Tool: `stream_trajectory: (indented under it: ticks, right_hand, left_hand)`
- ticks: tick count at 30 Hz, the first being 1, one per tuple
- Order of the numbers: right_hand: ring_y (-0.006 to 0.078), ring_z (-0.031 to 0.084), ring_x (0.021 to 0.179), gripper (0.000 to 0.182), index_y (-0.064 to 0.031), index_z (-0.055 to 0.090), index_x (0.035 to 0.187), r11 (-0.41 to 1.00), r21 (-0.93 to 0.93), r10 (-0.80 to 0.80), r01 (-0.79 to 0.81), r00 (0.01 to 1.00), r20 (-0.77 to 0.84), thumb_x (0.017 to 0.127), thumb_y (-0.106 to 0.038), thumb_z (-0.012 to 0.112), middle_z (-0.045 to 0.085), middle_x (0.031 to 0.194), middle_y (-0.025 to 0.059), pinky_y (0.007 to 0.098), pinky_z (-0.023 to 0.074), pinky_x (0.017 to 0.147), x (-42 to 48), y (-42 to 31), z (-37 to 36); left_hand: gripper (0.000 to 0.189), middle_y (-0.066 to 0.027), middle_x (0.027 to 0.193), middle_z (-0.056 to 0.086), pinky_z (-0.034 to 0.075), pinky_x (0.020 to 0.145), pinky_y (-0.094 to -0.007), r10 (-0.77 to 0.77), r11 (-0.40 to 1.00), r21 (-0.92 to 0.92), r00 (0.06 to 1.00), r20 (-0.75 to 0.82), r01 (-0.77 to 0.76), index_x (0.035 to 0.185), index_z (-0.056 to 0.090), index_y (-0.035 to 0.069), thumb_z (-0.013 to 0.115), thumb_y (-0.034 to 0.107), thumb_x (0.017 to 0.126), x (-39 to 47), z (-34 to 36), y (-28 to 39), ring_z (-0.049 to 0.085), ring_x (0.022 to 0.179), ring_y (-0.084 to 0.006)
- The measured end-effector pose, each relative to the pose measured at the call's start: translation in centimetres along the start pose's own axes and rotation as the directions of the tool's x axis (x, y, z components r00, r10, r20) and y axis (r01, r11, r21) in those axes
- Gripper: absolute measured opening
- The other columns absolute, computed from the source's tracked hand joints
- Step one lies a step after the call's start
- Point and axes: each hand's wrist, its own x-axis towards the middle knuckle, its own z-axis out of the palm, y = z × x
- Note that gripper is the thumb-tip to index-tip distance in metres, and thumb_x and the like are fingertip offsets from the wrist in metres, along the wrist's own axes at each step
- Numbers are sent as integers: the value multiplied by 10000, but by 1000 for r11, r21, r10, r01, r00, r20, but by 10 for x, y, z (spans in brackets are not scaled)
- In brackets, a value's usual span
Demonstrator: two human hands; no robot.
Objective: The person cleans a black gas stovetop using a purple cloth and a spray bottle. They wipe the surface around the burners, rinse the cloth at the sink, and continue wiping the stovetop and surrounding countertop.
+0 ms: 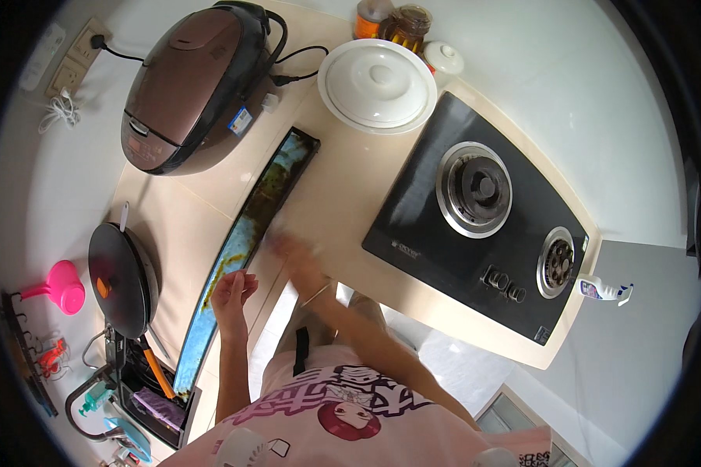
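A long, narrow, dark-rimmed panel (236, 251) lies along the counter in front of me. Its shiny blue surface carries brown and yellowish stains. My left hand (232, 295) is over the panel's near edge with its fingers curled. Whether it touches the panel, or pinches something small, I cannot tell. Just right of the panel, my right hand (295, 252) is blurred by motion over the counter edge. A pale blur shows at its fingertips, too smeared to tell if it is a held thing.
Past the panel stands a brown rice cooker (181, 87), its cord on the counter. A lidded white bowl (378, 84) is at the back. A black gas hob (426, 192) fills the right; a spray bottle (601, 289) is beyond. Leftward are a black round pan (118, 280) and a sink (181, 417).
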Motion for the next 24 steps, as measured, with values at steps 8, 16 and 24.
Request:
stream_trajectory:
  ticks: [8, 16, 24]
  right_hand:
    - [266, 606, 868, 431, -78, 580, 1140, 829, 428, 268, -361, 927, 262, 723, 32, 561, 630, 962, 130, 369, 476, 780, 16, -75, -64]
    - [320, 537, 1077, 448, -6, 535, 1207, 922, -334, 118, -193, 965, -233, 760, 26, 518, 565, 1152, 184, 394, 426, 924, 42, 56, -158]
    - [297, 499, 1148, 344, 13, 562, 1164, 999, -38, -25, 28, 997, 78, 829, -57, 518, 559, 1185, 179, 395, 371, 1002, -22, -9, -25]
  left_hand:
    - [188, -75, 833, 652, 525, 743, -272, 47, 997, 53, 999, 27, -49, 987, 613, 6, 556, 175, 926, 2, 14, 11, 634, 759, -147]
    - [203, -79, 840, 653, 522, 752, -269, -68, 994, 92, 987, 147, 55, 986, 613, 0, 581, 187, 913, 1, 43, -10, 629, 752, -143]
    - [211, -87, 853, 653, 522, 758, -272, -53, 994, 102, 986, 158, 37, 997, 607, -10, 572, 182, 919, 3, 47, -10, 630, 764, -145]
